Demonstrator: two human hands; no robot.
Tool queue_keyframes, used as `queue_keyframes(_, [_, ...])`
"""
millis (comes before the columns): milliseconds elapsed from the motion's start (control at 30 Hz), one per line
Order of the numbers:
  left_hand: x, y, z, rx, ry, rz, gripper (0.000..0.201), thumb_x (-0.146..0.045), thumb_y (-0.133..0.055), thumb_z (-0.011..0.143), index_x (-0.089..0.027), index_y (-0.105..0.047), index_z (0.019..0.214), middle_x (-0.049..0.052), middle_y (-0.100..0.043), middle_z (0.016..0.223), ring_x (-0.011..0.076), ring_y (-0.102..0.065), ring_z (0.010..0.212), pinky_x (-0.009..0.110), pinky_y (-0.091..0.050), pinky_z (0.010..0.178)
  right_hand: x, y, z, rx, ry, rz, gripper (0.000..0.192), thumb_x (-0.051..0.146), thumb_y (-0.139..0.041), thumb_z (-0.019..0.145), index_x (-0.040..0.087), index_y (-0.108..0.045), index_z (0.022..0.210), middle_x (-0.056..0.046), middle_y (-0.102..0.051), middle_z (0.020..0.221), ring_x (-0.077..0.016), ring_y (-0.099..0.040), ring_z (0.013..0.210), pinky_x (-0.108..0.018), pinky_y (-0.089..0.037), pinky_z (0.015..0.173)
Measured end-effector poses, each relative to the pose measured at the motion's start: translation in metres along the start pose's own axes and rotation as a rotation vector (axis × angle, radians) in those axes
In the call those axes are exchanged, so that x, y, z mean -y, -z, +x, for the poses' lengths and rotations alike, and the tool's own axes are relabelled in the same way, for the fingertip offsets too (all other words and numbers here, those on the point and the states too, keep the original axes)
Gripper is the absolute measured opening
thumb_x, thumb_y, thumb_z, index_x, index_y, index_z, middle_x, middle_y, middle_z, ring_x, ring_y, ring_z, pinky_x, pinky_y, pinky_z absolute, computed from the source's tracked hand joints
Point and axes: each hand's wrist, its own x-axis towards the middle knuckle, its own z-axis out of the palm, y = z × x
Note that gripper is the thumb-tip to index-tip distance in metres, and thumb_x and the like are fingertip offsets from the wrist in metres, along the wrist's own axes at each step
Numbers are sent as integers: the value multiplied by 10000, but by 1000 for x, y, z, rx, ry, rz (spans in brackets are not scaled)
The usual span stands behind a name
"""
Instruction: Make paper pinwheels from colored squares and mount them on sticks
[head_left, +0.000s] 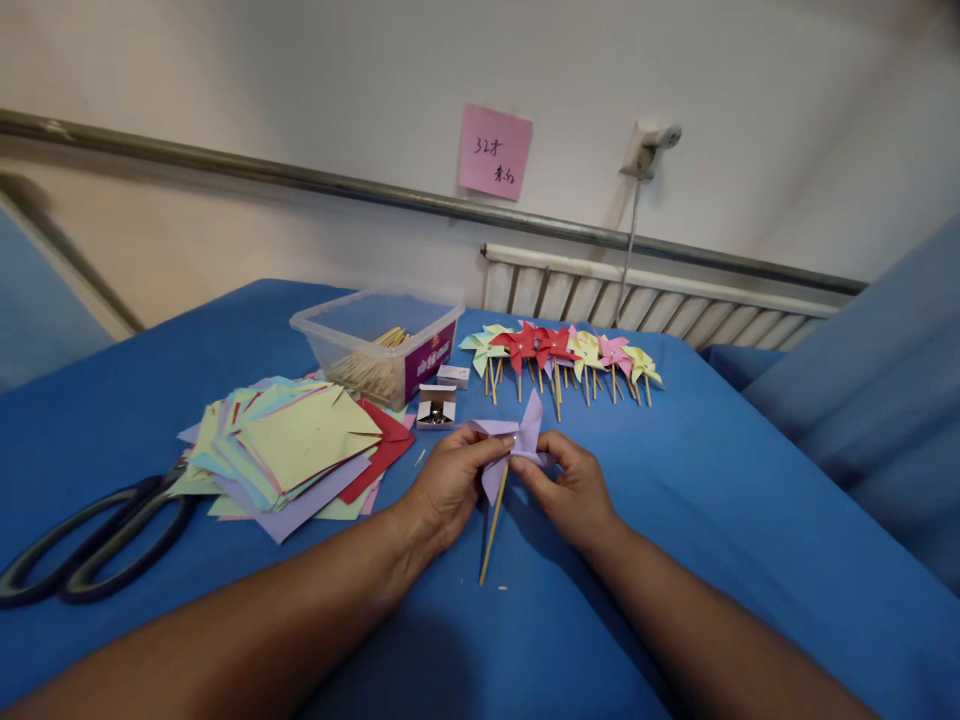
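A lilac paper pinwheel on a thin wooden stick is between my two hands, just above the blue table cover. My left hand is closed on its left side, the thumb near the pin at the centre. With thumb and fingers, my right hand pinches the paper on the right. The stick slants down toward me below the paper. Beyond my left hand stands a small open box with shiny metal pins inside, and a second small white box sits behind it.
Left lie a stack of coloured paper squares and big dark-handled scissors. A clear plastic tub holds wooden sticks. Several finished pinwheels lie in a row at the back. A radiator runs along the wall.
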Motion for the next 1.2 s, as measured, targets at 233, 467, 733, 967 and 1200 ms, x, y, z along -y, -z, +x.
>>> queue_keyframes(233, [-1,-1,0,20,6,-11,197,-187,-755,608,-165,-586,707,-13,-595,630,124,-560,558,295,-451,638,1,2,1,20,8,48,171,353,-584,818,193,-614,766,24,-538,666,-129,-475,618,-246,-373,597])
queue_keyframes(467, [1,0,1,7,-3,-13,185,-164,-738,619,-156,-603,744,-9,-604,653,130,-578,598,298,-457,662,-1,0,1,8,-22,91,178,320,-588,805,191,-557,685,33,-509,640,-117,-453,598,-237,-359,577])
queue_keyframes(733, [0,-2,1,-1,0,-11,195,-176,-745,611,-153,-616,756,3,-631,675,137,-596,605,294,-474,659,-4,0,1,24,-53,84,201,367,-600,800,182,-620,724,21,-534,639,-127,-472,609,-242,-370,575])
queue_keyframes(967, [-3,-3,1,-31,11,-21,222,-179,-752,600,-128,-651,790,35,-666,710,141,-611,606,249,-464,579,-4,-1,2,38,-54,95,193,335,-681,740,183,-619,843,6,-618,762,-139,-526,662,-255,-412,634])
queue_keyframes(1200, [-2,0,3,-34,18,-19,189,-186,-743,619,-131,-648,773,23,-644,689,125,-593,600,235,-452,571,0,-1,2,-57,39,49,161,321,-667,753,198,-595,829,11,-607,777,-142,-542,695,-262,-420,666])
